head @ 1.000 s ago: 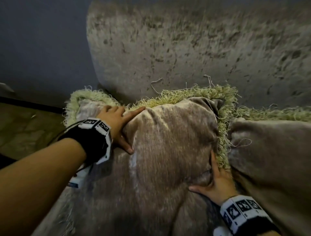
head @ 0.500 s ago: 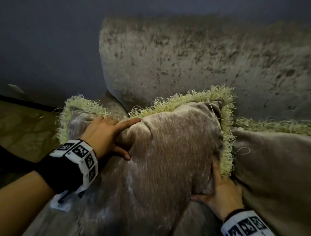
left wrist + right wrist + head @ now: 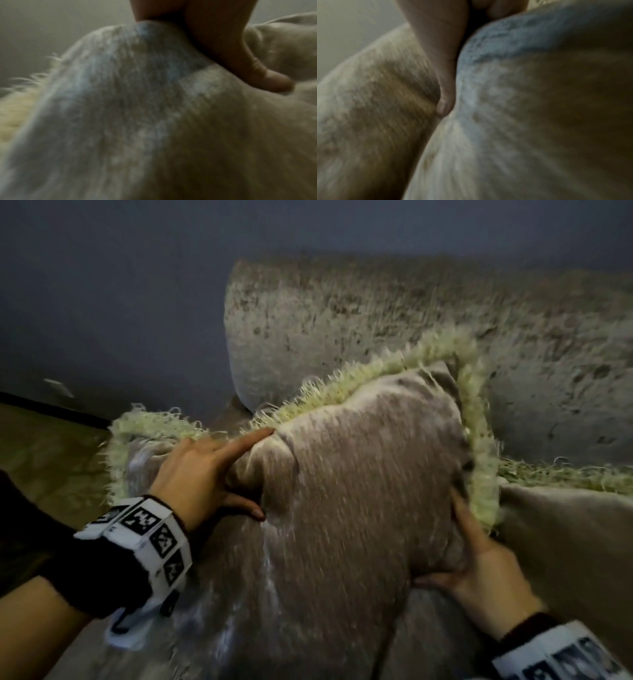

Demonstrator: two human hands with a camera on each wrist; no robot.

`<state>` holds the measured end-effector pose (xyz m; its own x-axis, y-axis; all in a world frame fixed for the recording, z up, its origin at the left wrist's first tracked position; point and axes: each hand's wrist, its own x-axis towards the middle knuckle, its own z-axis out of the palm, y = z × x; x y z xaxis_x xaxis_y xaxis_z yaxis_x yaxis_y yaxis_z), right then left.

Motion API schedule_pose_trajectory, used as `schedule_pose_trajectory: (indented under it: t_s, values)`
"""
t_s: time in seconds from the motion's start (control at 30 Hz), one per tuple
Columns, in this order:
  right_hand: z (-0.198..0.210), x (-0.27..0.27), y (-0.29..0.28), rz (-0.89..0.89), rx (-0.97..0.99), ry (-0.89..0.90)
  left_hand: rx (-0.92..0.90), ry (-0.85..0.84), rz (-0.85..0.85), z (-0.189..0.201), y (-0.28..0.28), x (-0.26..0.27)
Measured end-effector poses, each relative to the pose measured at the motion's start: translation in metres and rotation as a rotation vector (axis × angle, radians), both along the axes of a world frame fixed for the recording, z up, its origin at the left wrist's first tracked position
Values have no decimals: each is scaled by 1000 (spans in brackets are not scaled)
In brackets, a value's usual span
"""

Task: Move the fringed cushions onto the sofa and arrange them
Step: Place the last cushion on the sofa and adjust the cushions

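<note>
1. Velvety taupe pile dents under the left hand [image 3: 202,474], which lies on the upper left of the middle cushion [image 3: 359,491]. The forefinger stretches straight toward the fringe and the thumb [image 3: 267,79] presses into the cover. It looks like a flat press more than a grasp; the other fingers are hidden behind the cushion's edge, so I cannot tell whether they curl.
2. The right hand [image 3: 479,563] cups the cushion's lower right edge, with the thumb [image 3: 445,106] wedged in a crease of the fabric and the fingers reaching up along the fringed side. I judge this a holding grip, there to steady and steer the cushion while the left hand pushes.
3. With 1 hand on each side, the pair can seat the cushion squarely, likely tilting it back toward the sofa backrest [image 3: 411,344].
4. The middle cushion stands on the sofa, leaning near the backrest, its pale green fringe [image 3: 376,371] running along the top and right edges.
5. A 2nd fringed cushion [image 3: 565,542] lies just beside it on the right. What seems a 3rd fringed edge [image 3: 150,422] shows behind the left hand, though it may belong to the same cushion.
6. A dark wall [image 3: 137,285] rises beyond.
</note>
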<state>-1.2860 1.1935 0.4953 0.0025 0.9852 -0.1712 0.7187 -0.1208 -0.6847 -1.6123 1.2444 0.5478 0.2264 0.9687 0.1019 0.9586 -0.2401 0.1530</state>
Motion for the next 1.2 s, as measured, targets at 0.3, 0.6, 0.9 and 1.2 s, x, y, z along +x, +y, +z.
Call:
schedule_pose_trajectory:
  t_s: [0.3, 0.6, 0.9, 1.2]
  values:
    - [49, -40, 87, 236, 22, -456, -89, 1, 355, -6, -8, -32]
    - [-5, -75, 82, 276, -25, -602, -222, 214, 272, -57, 9, 3]
    - [-12, -71, 60, 298, 28, -554, -244, 252, 223, -51, -7, 28]
    - [-19, -12, 20, 295, 128, -487, -158, 250, 37, -34, -47, 109]
